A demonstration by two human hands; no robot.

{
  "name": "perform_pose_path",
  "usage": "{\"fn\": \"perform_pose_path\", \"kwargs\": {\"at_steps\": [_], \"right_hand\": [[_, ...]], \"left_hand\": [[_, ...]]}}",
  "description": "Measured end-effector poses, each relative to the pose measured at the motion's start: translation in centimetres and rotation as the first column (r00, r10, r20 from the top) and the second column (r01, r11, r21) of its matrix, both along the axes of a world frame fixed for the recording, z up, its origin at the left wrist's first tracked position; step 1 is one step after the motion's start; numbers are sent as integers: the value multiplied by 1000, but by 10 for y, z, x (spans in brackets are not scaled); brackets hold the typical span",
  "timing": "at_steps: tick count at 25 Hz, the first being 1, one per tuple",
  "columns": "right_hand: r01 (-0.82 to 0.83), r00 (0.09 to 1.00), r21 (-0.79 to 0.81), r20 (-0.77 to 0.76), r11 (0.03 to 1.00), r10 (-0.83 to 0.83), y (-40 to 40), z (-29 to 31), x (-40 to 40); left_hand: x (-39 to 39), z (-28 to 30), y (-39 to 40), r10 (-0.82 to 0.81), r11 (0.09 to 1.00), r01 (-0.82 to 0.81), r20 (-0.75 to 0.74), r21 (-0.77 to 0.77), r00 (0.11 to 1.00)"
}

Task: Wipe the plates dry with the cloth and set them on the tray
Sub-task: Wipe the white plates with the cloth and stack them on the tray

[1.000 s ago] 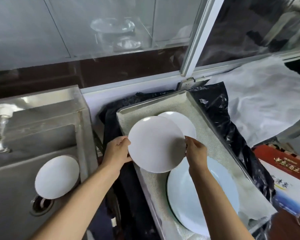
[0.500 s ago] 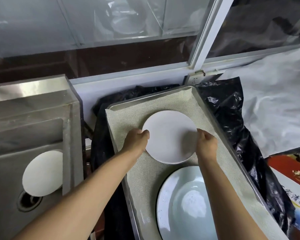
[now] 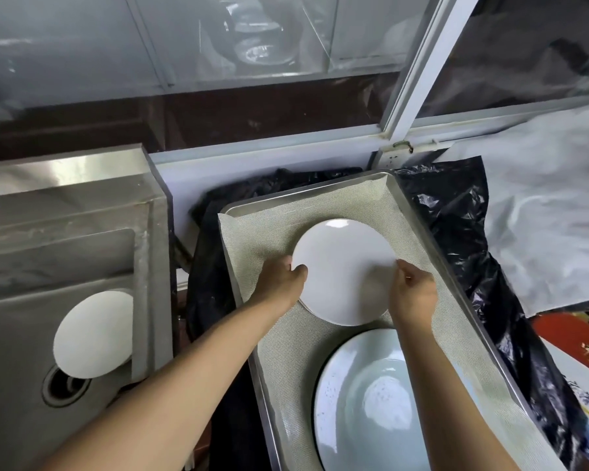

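Head view: both hands, left hand (image 3: 279, 278) and right hand (image 3: 412, 294), pinch the white plate (image 3: 344, 271) by its edges, setting it down at the tray's (image 3: 456, 273) far end — next, I'd say, let go, fetch the sink plate (image 3: 94, 334)

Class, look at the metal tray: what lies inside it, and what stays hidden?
Inside the tray lie a mesh liner, a small white plate gripped by both hands, and a large pale plate. The tray's floor is covered; anything under the small plate is hidden.
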State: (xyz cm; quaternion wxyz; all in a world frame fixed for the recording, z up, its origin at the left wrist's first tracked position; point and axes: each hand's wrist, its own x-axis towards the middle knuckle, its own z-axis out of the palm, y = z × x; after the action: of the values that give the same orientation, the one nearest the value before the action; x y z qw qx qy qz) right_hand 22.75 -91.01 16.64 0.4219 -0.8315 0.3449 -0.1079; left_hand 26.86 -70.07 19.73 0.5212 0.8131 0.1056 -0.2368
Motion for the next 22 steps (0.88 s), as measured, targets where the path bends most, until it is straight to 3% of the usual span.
{"fn": "perform_pose_path", "kwargs": {"at_steps": [4,9,22], "right_hand": [[-1,1000,11,0,1000,1,12,6,-5],[-92,989,11,116,996,90,65,29,-19],[-445,887,132,201,886,415,291,64,-72]], "left_hand": [[-7,4,10,-67,998,68,40,-12,997],[-34,11,45,-62,998,60,165,13,984],[-127,52,238,155,988,-154,260,-25,953]]}}
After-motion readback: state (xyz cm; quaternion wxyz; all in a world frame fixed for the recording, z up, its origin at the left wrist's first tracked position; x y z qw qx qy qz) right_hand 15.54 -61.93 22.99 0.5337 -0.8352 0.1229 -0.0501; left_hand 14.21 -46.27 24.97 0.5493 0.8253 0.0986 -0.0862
